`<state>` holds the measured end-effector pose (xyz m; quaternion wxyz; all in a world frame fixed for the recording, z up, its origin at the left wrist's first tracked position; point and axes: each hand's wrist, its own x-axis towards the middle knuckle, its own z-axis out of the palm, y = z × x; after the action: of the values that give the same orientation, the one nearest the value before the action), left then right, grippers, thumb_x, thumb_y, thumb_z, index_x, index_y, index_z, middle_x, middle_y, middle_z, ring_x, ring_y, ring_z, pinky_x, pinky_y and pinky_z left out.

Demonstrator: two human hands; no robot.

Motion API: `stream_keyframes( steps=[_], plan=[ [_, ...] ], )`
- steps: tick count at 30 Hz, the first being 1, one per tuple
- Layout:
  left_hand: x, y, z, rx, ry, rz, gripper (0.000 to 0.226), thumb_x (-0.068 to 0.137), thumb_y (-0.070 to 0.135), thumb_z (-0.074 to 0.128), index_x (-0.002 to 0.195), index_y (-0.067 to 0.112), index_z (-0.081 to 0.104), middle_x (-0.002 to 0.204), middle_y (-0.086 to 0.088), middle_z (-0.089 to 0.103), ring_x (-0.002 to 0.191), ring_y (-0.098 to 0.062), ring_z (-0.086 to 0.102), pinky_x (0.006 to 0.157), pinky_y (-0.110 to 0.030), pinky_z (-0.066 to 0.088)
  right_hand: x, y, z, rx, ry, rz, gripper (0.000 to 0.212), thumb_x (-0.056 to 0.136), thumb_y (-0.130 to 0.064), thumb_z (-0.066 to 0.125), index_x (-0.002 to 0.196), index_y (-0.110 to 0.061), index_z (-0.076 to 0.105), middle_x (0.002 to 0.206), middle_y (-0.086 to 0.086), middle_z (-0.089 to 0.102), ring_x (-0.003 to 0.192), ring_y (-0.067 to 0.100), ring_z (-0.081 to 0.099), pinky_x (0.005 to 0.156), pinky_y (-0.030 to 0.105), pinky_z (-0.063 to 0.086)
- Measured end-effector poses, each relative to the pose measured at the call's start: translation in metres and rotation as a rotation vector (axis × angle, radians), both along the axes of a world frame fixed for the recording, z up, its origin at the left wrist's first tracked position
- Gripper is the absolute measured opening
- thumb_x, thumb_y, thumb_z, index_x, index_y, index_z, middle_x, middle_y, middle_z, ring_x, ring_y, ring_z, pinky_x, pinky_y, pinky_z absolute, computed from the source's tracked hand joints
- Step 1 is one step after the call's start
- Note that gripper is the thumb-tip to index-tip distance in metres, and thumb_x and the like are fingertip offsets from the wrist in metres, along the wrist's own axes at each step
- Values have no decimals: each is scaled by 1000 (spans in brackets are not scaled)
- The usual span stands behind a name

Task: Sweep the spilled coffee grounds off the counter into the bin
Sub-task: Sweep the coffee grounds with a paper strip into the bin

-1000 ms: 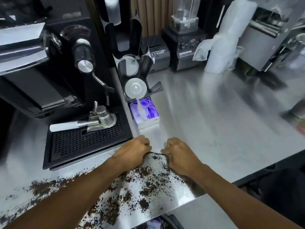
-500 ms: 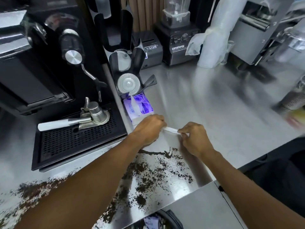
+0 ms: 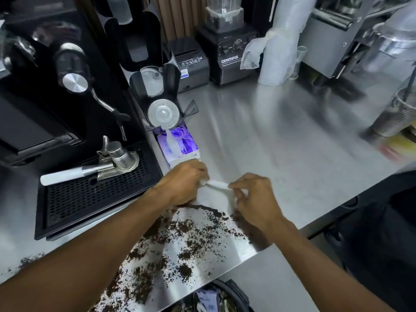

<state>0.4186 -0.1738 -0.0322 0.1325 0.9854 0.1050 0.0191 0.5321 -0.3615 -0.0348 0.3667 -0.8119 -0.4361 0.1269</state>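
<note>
Dark coffee grounds (image 3: 180,239) lie scattered over the steel counter (image 3: 281,149) near its front edge, with more at the far left (image 3: 29,261). My left hand (image 3: 182,181) and my right hand (image 3: 254,197) each pinch one end of a white tissue (image 3: 217,184), stretched between them just above the grounds. A black bin (image 3: 227,291) with rubbish inside sits below the counter edge, only partly in view.
A purple tissue pack (image 3: 177,146) lies right behind my left hand. The black espresso machine's drip tray (image 3: 94,190) carries a portafilter (image 3: 101,168) on the left. A lid dispenser (image 3: 163,113), printer (image 3: 191,61), blender (image 3: 231,48) and bagged cups (image 3: 279,41) line the back.
My hands lifted off the grounds and moved back toward the tissue pack. They drew out a white tissue and now hold it spread between them, slightly wider than half a second ago.
</note>
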Motion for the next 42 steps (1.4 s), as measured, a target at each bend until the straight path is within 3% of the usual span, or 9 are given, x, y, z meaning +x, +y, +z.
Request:
stream_keyframes(
  steps=[5,10,15,18,22,25,29,34,42],
  plan=[
    [65,-35,-17,-33,-97,-122,18,81,-3,67,90,10,77,92,-4,68,91,-22,59,77,-42,54,33,-41,-17,8,-97,-282,24,75,6,68,90,-11,78,83,8,71,70,24,64,70,34,53],
    [62,-38,-32,0,-129,-246,19,80,-1,62,85,10,76,89,-6,69,87,-24,59,71,-41,54,9,-59,-31,-104,-207,-376,17,79,-3,69,92,-11,78,78,9,68,83,30,56,69,28,42],
    [19,-23,-30,21,-59,-272,19,81,2,70,92,14,78,89,0,70,88,-18,59,77,-36,54,-63,-48,-25,-128,-264,-423,16,77,-2,67,82,-12,78,65,5,62,74,25,48,58,37,49],
    [-16,-8,-27,61,-12,-280,28,74,-8,67,87,14,78,87,1,70,88,-17,59,76,-37,56,-109,-37,-24,-169,-228,-424,21,72,2,67,73,-16,77,63,3,63,73,23,49,59,36,50],
    [-57,9,-24,97,50,-267,31,78,-6,65,98,15,78,96,2,71,93,-14,59,83,-34,54,-141,-17,-27,-250,-208,-308,26,65,2,63,70,-22,73,63,0,61,73,21,46,64,35,48],
    [-65,12,-15,99,22,-259,26,80,-2,65,97,14,77,98,2,72,96,-13,60,86,-33,54,-141,-13,-22,-170,-173,-319,29,74,5,62,79,-19,77,68,1,62,73,20,49,62,34,51],
    [-25,-7,-4,48,-162,-294,19,74,3,81,92,8,78,90,-3,74,86,-16,64,77,-33,59,-106,-36,-7,2,-115,-475,21,87,0,62,102,-7,74,79,4,61,70,19,55,58,12,39],
    [41,-57,-23,3,-201,-369,21,71,-6,73,83,12,78,83,-1,72,81,-20,59,72,-38,54,-62,-80,-12,-15,-145,-615,19,81,6,63,89,-5,77,77,13,62,65,28,58,64,35,52],
    [24,-48,-32,53,-167,-493,13,78,3,71,84,11,78,85,0,70,82,-20,59,69,-35,55,-83,-77,-31,-39,-182,-556,13,80,1,70,86,-7,78,66,7,54,59,21,46,50,29,41]
  ],
)
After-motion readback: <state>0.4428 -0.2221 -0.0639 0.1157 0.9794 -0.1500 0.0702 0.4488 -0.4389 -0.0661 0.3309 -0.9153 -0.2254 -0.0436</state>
